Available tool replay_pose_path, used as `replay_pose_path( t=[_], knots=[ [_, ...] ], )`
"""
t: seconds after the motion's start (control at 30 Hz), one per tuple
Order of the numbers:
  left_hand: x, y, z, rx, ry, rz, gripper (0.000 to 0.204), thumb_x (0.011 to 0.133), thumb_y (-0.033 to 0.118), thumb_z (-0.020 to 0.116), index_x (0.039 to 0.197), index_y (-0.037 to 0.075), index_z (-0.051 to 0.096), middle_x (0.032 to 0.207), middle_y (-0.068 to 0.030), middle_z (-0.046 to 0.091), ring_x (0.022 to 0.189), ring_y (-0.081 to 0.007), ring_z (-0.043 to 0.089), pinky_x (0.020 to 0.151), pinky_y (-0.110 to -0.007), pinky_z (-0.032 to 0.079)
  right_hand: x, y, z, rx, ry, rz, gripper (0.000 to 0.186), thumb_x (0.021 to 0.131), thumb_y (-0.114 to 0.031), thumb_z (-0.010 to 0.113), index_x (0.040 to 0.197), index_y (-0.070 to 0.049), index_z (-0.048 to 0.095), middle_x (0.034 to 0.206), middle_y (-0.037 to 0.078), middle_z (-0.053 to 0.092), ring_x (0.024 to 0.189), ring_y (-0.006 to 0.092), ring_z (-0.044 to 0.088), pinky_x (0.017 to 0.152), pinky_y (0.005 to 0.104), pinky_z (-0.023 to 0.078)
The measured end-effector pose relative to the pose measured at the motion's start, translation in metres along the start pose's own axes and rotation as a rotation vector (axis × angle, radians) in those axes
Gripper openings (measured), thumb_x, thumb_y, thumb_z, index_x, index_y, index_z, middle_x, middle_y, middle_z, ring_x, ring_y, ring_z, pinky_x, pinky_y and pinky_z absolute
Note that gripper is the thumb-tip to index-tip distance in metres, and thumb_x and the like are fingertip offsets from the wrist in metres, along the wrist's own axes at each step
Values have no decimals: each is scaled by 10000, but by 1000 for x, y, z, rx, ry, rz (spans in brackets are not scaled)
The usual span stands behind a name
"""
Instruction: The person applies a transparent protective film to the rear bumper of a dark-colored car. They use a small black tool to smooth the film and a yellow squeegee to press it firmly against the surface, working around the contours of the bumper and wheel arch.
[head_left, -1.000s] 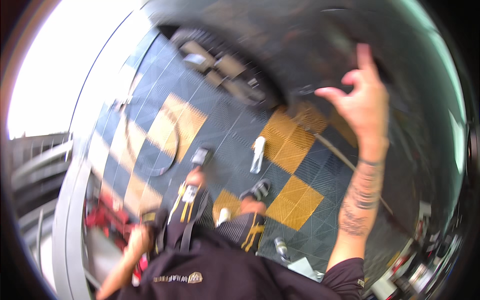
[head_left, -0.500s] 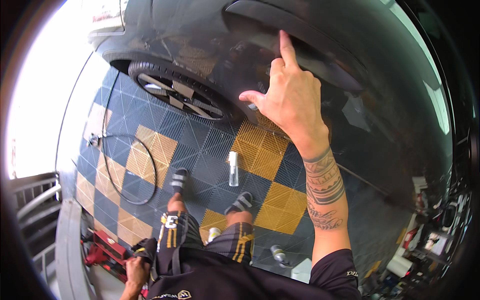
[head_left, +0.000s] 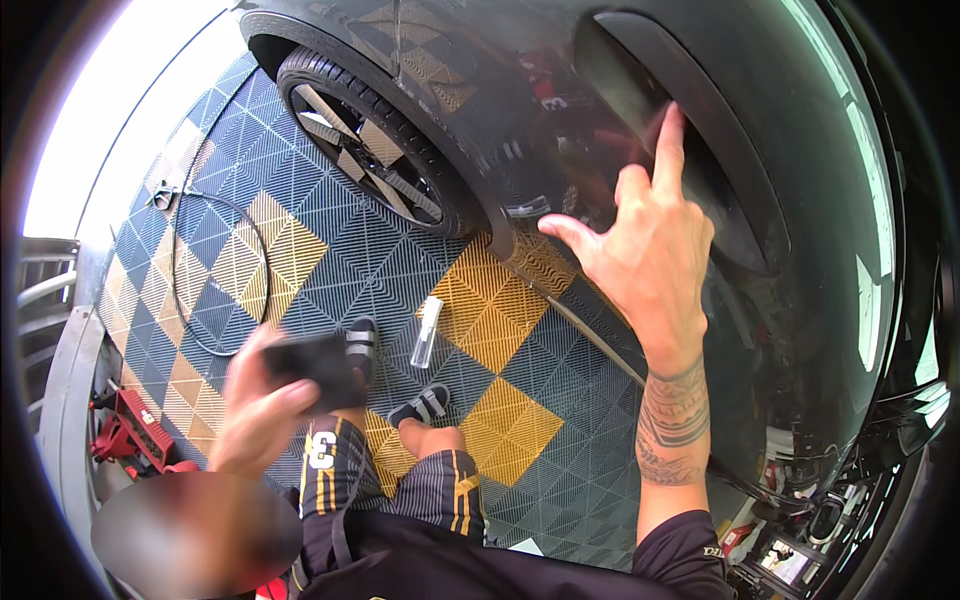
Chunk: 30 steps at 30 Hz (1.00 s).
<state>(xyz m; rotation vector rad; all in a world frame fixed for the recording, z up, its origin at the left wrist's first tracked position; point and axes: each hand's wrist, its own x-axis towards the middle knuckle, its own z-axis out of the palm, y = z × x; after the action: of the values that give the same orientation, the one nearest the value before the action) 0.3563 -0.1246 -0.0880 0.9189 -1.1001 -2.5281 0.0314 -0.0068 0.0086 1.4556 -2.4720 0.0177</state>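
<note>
My right hand (head_left: 655, 250) reaches up to the dark grey car (head_left: 520, 110). Its index finger is stretched out, the tip at the inner edge of the long door handle (head_left: 700, 110), over the hollow behind it. The thumb points out to the left, and nothing is held in this hand. Lower left, my left hand (head_left: 255, 405) is closed around a black rectangular block (head_left: 315, 370). Motion blurs both, so I cannot make out what kind of block it is.
A car wheel (head_left: 365, 150) stands left of the door. On the tiled floor (head_left: 340, 260) lie a clear bottle with a white top (head_left: 425, 330) and a looped black hose (head_left: 268, 260). A red rack-like thing (head_left: 140, 430) is at lower left; assorted gear (head_left: 790, 550) fills the lower right.
My left hand has risen from beside the red thing and now shows the black block. In the picture, my right hand and the handle have shifted right; the finger stays at the handle.
</note>
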Motion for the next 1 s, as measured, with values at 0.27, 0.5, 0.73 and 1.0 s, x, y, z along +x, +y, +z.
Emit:
replay_pose_path(
  t=[0.27, 0.5, 0.73, 1.0],
  knots=[
    [161, 59, 150, 432, -234, 1063, 179, 832, -52, 648, 1000, 9, 646, 990, -94, 673, 873, -203, 679, 732, -290, 578, 1, 11, -6, -79, -1, -79, 676, 559, -608, 822, 659, -33, 480, 1388, 397, 384, 533, 357, 626, 488, 373, 520],
    [180, 56, 185, 1186, -3, 1741, 406, 667, 123, 623, 1046, -13, 677, 1077, -95, 639, 998, -270, 591, 828, -357, 531, -2, 18, -12, -43, -59, -79, 648, 487, -557, 864, 699, -36, 543, 1367, 375, 426, 617, 344, 649, 572, 384, 537],
    [193, 39, 213, 1545, 257, 1847, 392, 663, 156, 656, 1035, 37, 700, 1034, -1, 644, 927, -186, 580, 770, -300, 517, -10, 33, -15, 51, -89, -141, 623, 503, -447, 900, 860, -1, 650, 1371, 298, 473, 714, 350, 671, 647, 408, 546],
    [194, 35, 208, 1386, 538, 1973, 365, 672, 112, 653, 1029, 68, 716, 957, 10, 659, 816, -180, 577, 709, -284, 530, -16, 39, -13, 28, -1, -214, 533, 562, -388, 872, 779, 63, 689, 1268, 457, 442, 711, 353, 693, 660, 388, 565]
  ],
)
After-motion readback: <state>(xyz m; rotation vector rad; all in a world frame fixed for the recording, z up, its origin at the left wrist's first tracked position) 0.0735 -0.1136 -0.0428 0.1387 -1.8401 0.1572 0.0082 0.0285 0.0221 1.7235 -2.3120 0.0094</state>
